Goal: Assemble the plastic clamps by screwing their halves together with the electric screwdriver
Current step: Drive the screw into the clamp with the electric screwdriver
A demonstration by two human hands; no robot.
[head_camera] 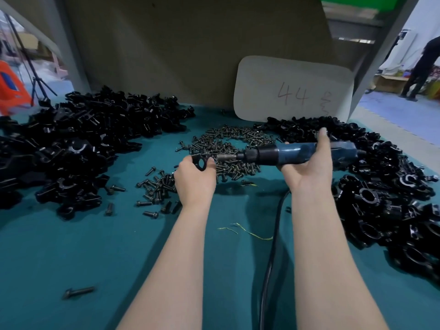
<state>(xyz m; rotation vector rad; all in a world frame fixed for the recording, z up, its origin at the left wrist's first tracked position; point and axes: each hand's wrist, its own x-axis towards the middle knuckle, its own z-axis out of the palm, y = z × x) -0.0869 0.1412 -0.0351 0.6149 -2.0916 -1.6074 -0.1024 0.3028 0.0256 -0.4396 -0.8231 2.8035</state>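
A black plastic clamp (200,163) is pinched in the fingers of the left hand (194,179) above the green table (95,258), and a blue electric screwdriver (295,153), gripped level in the right hand (309,167), is pointed at it. With the clamp steadied by fingertips only, the bit (225,157) could be thrown off. Small and glossy, the clamp is pierced by an oval hole; screws (228,144) are heaped just beyond, clamp parts (78,139) piled left and right.

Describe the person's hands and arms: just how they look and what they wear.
Both are bare. The left hand and right hand wear no gloves, and no ring shows on the fingers in view. The left forearm and right forearm carry no sleeve, watch or band down to the picture's bottom edge. No markings show.
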